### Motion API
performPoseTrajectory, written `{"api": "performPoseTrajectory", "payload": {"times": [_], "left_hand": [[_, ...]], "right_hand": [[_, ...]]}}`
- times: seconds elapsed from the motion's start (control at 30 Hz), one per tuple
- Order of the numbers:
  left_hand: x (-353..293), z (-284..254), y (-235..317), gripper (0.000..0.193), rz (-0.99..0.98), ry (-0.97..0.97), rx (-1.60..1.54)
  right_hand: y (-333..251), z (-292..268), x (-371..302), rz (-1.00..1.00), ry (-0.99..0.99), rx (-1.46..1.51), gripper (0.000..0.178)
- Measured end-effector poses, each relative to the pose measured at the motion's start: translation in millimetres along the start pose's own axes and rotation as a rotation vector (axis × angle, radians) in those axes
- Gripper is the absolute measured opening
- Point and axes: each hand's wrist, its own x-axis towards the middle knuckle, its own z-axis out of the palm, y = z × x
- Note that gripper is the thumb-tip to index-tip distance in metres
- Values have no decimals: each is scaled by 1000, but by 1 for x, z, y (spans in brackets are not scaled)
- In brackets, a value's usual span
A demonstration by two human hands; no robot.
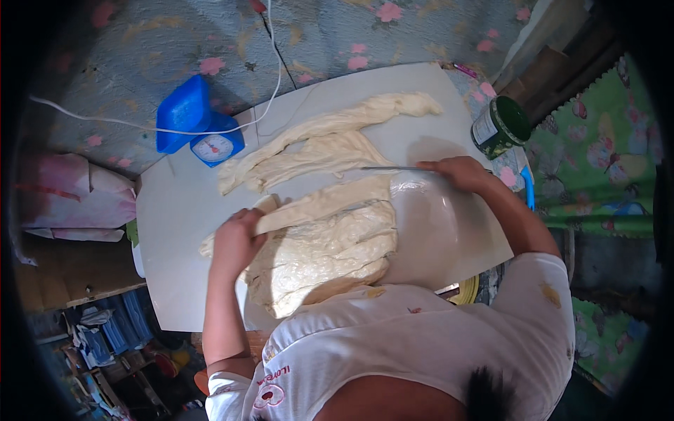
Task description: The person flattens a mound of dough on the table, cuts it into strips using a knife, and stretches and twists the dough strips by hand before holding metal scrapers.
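Observation:
My right hand (460, 172) is closed round the handle of a long thin knife (393, 168), whose blade points left across the table. At the left, my left hand (242, 231) grips the end of a long pale dough strip (326, 200). This strip lies along the far edge of a big, glossy slab of dough (326, 249) close to my body. Farther back rests another long dough piece (337, 126), with a wide, loose piece of dough (316, 158) against its near side. The knife tip is close to this dough's right end.
A blue kitchen scale (214, 146) with a blue pan (184, 112) stands at the back left. A dark green tub (500, 126) is at the right corner of the white tabletop (175, 281). A white cable (140, 125) hangs in front of the scale.

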Motion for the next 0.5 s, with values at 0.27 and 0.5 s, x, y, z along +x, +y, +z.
{"api": "performPoseTrajectory", "payload": {"times": [0.27,0.5], "left_hand": [[32,2,5,31,166,296,-195],[58,-15,54,25,156,210,-739]], "right_hand": [[5,15,-101,27,497,318,50],[-31,48,-121,91,665,756,53]]}}
